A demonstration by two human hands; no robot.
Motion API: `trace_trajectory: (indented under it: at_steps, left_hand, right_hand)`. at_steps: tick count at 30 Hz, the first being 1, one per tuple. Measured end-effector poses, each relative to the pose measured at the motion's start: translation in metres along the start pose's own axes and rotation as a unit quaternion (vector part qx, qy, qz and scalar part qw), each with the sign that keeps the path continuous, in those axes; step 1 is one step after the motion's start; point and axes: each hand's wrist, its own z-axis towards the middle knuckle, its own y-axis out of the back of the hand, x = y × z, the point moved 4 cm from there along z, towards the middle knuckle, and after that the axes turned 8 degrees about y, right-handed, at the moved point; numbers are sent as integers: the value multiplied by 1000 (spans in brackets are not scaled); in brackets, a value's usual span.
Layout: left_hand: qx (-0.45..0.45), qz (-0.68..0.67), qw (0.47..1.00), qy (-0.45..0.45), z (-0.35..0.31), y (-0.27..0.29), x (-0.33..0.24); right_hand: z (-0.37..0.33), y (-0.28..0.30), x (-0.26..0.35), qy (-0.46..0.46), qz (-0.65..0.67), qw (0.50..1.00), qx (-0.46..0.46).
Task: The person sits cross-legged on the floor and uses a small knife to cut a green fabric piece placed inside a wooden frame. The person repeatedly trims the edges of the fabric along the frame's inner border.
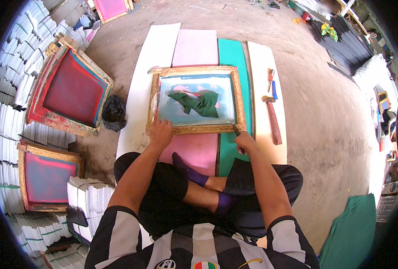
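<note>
One wooden frame (208, 129), I see, is clasped by the left hand (161, 133), while the right hand (246, 142) clenches a dark tool (236, 130).

One wide fisheye view looks down and forward from the person's head, the left camera of a side-by-side pair. It sits close above the striped shirt (205, 237); the left hand (161, 133) and right hand (244, 142) lie farther off. The coloured boards' (194, 47) far edge faces the view's top, their right edge toward open floor (329, 143).
</note>
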Motion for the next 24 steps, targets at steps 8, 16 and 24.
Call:
trace_trajectory:
  at_steps: [8,16,24]
  left_hand:
    - [50,27,998,13,5,-7,-4]
    - [125,-14,992,27,8,-13,-5]
    - [150,-10,987,63,6,-7,-3]
  right_hand:
    - [-9,0,6,0,-77,995,-64]
    - [3,-9,-13,43,-53,992,-104]
    - [-7,-30,-19,62,148,979,-124]
